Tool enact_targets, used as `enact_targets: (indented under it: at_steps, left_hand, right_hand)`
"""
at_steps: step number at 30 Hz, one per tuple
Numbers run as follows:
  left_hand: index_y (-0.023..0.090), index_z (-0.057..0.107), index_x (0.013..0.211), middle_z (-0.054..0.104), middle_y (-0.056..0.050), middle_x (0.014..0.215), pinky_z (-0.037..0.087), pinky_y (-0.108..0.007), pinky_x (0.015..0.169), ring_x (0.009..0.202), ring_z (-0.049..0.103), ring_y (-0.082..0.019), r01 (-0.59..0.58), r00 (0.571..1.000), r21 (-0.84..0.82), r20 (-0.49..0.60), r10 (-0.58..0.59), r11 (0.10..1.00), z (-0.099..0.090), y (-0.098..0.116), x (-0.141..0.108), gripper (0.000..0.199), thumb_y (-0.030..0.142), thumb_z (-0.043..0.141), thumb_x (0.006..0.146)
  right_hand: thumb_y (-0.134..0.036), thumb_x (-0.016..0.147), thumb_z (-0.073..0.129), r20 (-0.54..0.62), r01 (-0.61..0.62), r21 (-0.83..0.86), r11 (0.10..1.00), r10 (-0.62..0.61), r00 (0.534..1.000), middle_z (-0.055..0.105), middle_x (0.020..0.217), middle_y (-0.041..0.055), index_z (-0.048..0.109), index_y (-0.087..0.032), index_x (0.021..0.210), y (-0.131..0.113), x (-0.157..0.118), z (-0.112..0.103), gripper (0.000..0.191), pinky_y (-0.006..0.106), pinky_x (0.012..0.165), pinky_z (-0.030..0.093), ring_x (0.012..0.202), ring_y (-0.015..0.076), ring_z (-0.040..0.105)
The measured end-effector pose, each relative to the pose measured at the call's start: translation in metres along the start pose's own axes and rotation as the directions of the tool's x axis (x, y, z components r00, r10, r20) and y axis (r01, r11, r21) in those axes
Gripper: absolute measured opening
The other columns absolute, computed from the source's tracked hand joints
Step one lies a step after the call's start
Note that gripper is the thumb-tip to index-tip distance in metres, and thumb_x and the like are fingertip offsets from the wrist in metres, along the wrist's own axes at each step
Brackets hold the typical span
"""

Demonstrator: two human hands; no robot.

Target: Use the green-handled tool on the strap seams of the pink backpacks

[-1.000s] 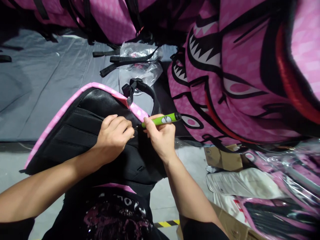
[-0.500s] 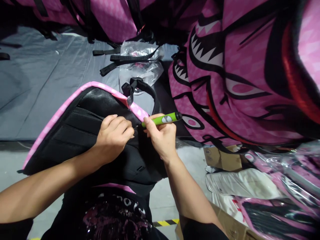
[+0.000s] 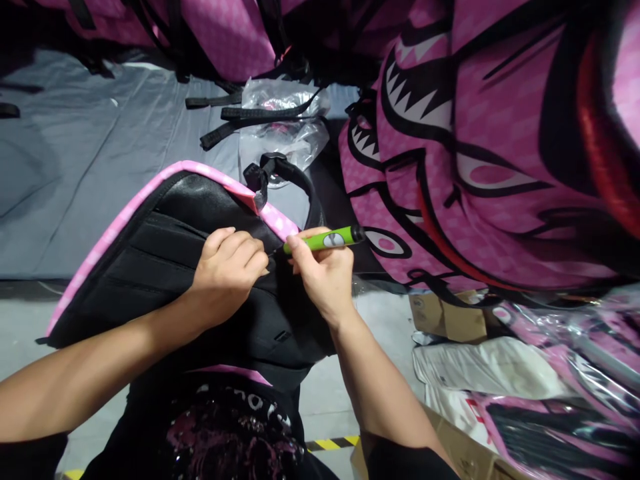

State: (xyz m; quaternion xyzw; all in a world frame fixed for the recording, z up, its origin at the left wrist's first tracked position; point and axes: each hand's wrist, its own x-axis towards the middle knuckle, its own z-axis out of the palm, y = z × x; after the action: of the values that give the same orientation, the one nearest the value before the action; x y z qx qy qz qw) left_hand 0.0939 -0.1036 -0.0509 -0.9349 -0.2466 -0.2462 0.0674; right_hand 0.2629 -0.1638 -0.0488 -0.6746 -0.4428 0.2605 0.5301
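Note:
A pink-edged black backpack (image 3: 145,267) lies tilted across my lap and the table's front edge, its black panel facing up. My left hand (image 3: 231,267) is closed, its curled fingers gripping the black fabric near the panel's middle. In my right hand (image 3: 325,277) is a green marker pen (image 3: 320,240) with a black end, pinched between thumb and fingers. The pen points left, its thin tip close to the fabric beside my left fingertips; whether it touches, I cannot tell. A black strap with a buckle (image 3: 257,179) rises from the bag's pink edge.
Pink backpacks with shark-mouth prints (image 3: 430,133) crowd the right, and more pink bags (image 3: 225,40) line the back. Clear plastic bags (image 3: 285,143) and loose black straps (image 3: 265,115) lie on the grey-covered table (image 3: 75,180). Cardboard boxes (image 3: 447,317) and wrapped bags (image 3: 540,427) sit lower right.
My hands, the pen and the backpack on my lap hold almost the same places. The view has shifted very slightly, with the right-hand bags a little further right.

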Motion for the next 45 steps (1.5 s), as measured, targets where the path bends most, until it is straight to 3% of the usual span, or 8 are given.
enact_targets:
  at_steps: [8,15,17,21,27,32,41,45]
  left_hand:
    - [0.016,0.063,0.090,0.071,-0.002,0.096,0.037,-0.039,0.100,0.097,0.062,-0.019,-0.009,1.000,-0.003,-0.002,0.009,1.000,-0.002,0.003,0.002,0.010,0.025,0.060,0.092]
    - [0.018,0.065,0.087,0.066,-0.004,0.079,0.042,-0.043,0.082,0.081,0.059,-0.024,-0.181,0.945,0.099,0.293,0.145,0.978,-0.060,-0.048,0.016,0.022,0.039,0.058,0.092]
    - [0.018,0.064,0.082,0.064,-0.004,0.076,0.042,-0.041,0.074,0.077,0.058,-0.024,-0.194,0.936,0.085,0.314,0.158,0.977,-0.076,-0.057,0.013,0.027,0.041,0.055,0.093]
    - [0.018,0.065,0.083,0.065,-0.002,0.074,0.041,-0.033,0.065,0.069,0.057,-0.018,-0.197,0.913,-0.059,0.353,0.205,0.979,-0.100,-0.059,0.001,0.030,0.035,0.046,0.098]
    - [0.022,0.059,0.127,0.062,-0.009,0.132,0.041,-0.040,0.096,0.123,0.053,-0.027,-0.092,0.950,0.092,0.305,0.060,0.992,-0.113,-0.072,0.036,0.038,0.033,0.061,0.091]
    - [0.024,0.032,0.152,0.059,-0.013,0.134,0.040,-0.040,0.095,0.119,0.054,-0.032,-0.039,0.799,0.127,0.599,-0.046,0.991,-0.071,-0.081,0.064,0.090,0.042,0.077,0.076]
    - [0.013,0.000,0.158,0.030,-0.022,0.158,0.018,-0.059,0.117,0.147,0.024,-0.039,-0.193,0.870,0.131,0.482,0.108,0.972,-0.064,-0.069,0.048,0.131,0.058,0.081,0.065]
    - [0.016,0.000,0.158,0.037,-0.022,0.152,0.020,-0.062,0.115,0.138,0.038,-0.040,-0.174,0.856,0.211,0.515,0.042,0.962,-0.053,-0.065,0.051,0.131,0.051,0.084,0.064]
  right_hand:
    - [-0.040,0.088,0.066,-0.008,-0.009,0.019,1.000,0.010,1.000,0.061,0.061,-0.0025,0.062,-0.018,0.080,-0.001,-0.001,0.002,0.024,0.022,0.045,0.047,0.046,0.0114,0.057]
    - [-0.031,0.090,0.068,-0.154,0.147,0.027,0.989,-0.141,0.978,0.069,0.072,-0.0004,0.066,-0.020,0.100,-0.004,-0.015,-0.007,0.014,0.026,0.054,0.054,0.056,0.0142,0.065]
    - [-0.023,0.091,0.066,-0.065,0.338,0.039,0.940,-0.335,0.940,0.074,0.092,0.0034,0.064,-0.024,0.118,-0.007,-0.024,0.000,0.027,0.032,0.071,0.059,0.077,0.0182,0.072]
    - [-0.015,0.092,0.063,0.117,0.654,0.052,0.755,-0.655,0.746,0.073,0.114,0.0071,0.054,-0.028,0.138,-0.013,-0.036,0.029,0.049,0.040,0.091,0.054,0.106,0.0225,0.067]
    - [-0.008,0.089,0.060,0.044,0.698,0.003,0.716,-0.698,0.715,0.072,0.109,0.0095,0.055,-0.025,0.136,-0.014,-0.047,0.051,0.050,0.044,0.089,0.050,0.099,0.0232,0.068]
    - [-0.010,0.088,0.058,0.115,0.655,-0.012,0.756,-0.650,0.752,0.071,0.105,0.0092,0.059,-0.022,0.128,-0.019,-0.077,0.049,0.041,0.048,0.094,0.051,0.099,0.0244,0.068]
    - [-0.022,0.092,0.055,0.070,0.461,0.084,0.883,-0.467,0.882,0.074,0.107,0.0090,0.059,-0.024,0.126,-0.007,-0.064,0.042,0.034,0.047,0.092,0.055,0.104,0.0268,0.068]
    - [-0.042,0.095,0.050,0.096,0.336,0.207,0.919,-0.361,0.928,0.074,0.105,0.0101,0.062,-0.022,0.123,-0.002,-0.061,0.043,0.036,0.047,0.093,0.054,0.101,0.0282,0.070]
